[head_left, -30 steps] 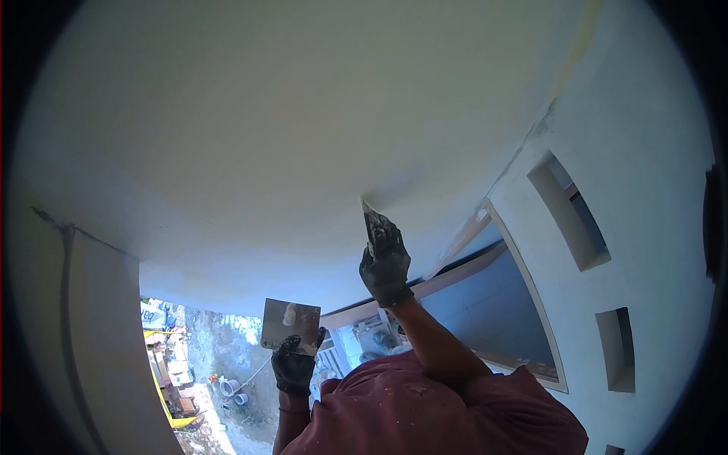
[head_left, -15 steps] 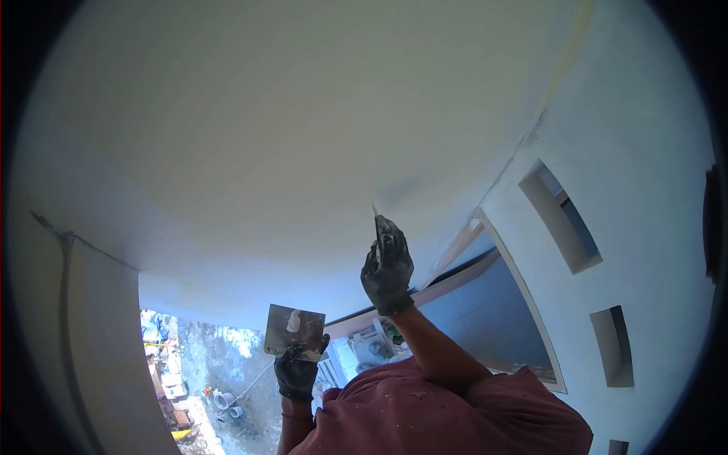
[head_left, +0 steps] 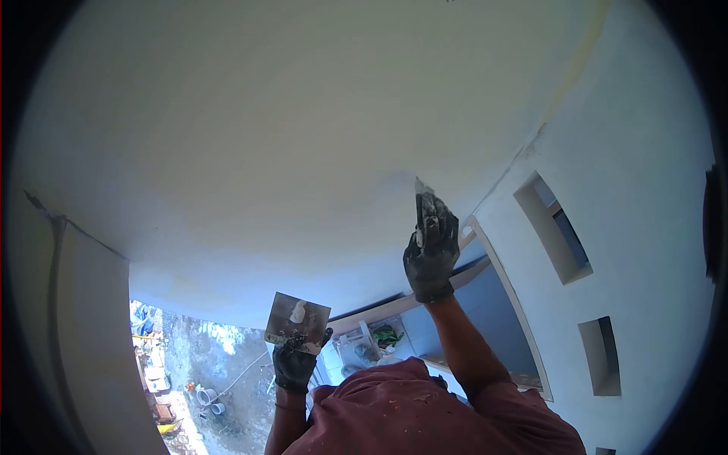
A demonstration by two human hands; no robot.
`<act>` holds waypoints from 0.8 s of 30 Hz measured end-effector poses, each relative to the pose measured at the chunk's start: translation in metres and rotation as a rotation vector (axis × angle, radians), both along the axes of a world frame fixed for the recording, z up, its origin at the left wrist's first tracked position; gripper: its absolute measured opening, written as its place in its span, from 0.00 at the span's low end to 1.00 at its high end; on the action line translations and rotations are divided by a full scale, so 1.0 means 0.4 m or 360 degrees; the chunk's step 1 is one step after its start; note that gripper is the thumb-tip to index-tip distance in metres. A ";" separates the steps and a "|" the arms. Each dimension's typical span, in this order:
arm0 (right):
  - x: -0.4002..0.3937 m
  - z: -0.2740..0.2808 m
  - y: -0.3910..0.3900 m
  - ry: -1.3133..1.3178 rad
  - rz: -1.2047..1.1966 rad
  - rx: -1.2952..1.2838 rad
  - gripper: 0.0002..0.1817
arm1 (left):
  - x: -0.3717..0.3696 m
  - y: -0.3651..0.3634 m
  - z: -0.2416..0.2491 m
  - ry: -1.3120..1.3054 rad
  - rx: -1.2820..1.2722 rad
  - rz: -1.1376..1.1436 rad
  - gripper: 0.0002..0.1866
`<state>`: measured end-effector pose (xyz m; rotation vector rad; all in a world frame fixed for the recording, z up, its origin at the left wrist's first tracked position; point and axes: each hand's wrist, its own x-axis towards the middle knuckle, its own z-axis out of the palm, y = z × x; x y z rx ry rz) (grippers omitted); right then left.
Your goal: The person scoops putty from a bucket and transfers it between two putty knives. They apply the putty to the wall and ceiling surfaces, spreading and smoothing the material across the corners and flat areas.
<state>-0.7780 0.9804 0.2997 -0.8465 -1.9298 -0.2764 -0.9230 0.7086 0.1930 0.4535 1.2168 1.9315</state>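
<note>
My right hand, in a dark putty-smeared glove, is closed around a putty knife. The knife's thin edge meets the large pale plastered surface above, and the fingers hide most of the tool. Lower and to the left, my left hand, gloved as well, grips a flat square metal plate by its near edge. A dab of whitish putty lies on the plate, with more smeared along its lower side.
To the right, a wall has rectangular openings and a framed opening. A dark crack marks the left corner. Far below at lower left are the ground, buckets and scattered items. Green material shows behind my shoulder.
My right hand has moved right and slightly up with the putty knife along the pale surface. The plate in my left hand has tilted a little; the view has shifted slightly.
</note>
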 end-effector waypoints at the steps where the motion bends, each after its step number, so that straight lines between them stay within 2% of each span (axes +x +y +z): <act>1: 0.015 0.054 0.031 -0.0026 -0.0010 0.0099 0.31 | -0.006 -0.006 -0.048 -0.0040 0.0001 0.0071 0.20; 3: 0.006 0.122 0.056 -0.0073 0.0019 0.0201 0.31 | -0.007 -0.007 -0.068 -0.0073 0.0000 0.0147 0.18; 4: -0.020 0.118 0.046 -0.0070 0.0022 0.0199 0.31 | -0.001 0.002 -0.052 0.0257 -0.0071 0.0189 0.16; 6: -0.081 0.087 0.025 -0.0107 0.0072 0.0254 0.22 | 0.002 0.007 -0.032 0.0589 -0.0140 0.0228 0.15; 7: -0.085 0.044 0.025 -0.0314 0.0049 0.0204 0.24 | 0.001 0.005 -0.027 0.0611 -0.0146 0.0182 0.18; 9: -0.089 -0.007 0.018 -0.0271 0.0091 0.0190 0.25 | -0.012 -0.009 -0.034 -0.0739 0.0343 -0.0059 0.27; 12: -0.080 -0.072 0.015 -0.0270 0.0134 0.0155 0.26 | -0.032 -0.038 -0.105 -0.0519 0.0190 -0.0121 0.32; 16: -0.080 -0.208 0.020 -0.0341 0.0085 0.0077 0.24 | -0.032 -0.031 -0.061 -0.0685 0.0289 -0.0020 0.29; 18: -0.090 -0.247 0.001 -0.0387 0.0055 0.0061 0.23 | -0.045 -0.051 -0.072 0.0937 -0.0486 -0.0073 0.22; 19: -0.104 -0.256 -0.016 -0.0355 0.0093 -0.0021 0.22 | -0.043 -0.047 -0.068 0.0945 -0.0490 -0.0071 0.22; 20: -0.119 -0.269 -0.034 -0.0324 0.0129 -0.0104 0.22 | -0.036 -0.039 -0.059 0.0584 -0.0352 0.0029 0.19; 21: -0.136 -0.303 -0.049 -0.0227 0.0152 -0.0151 0.22 | -0.028 -0.032 -0.047 0.0402 -0.0290 0.0070 0.17; 24: -0.142 -0.348 -0.098 -0.0043 0.0304 -0.0394 0.22 | -0.009 -0.007 -0.003 0.0036 -0.0135 0.0125 0.14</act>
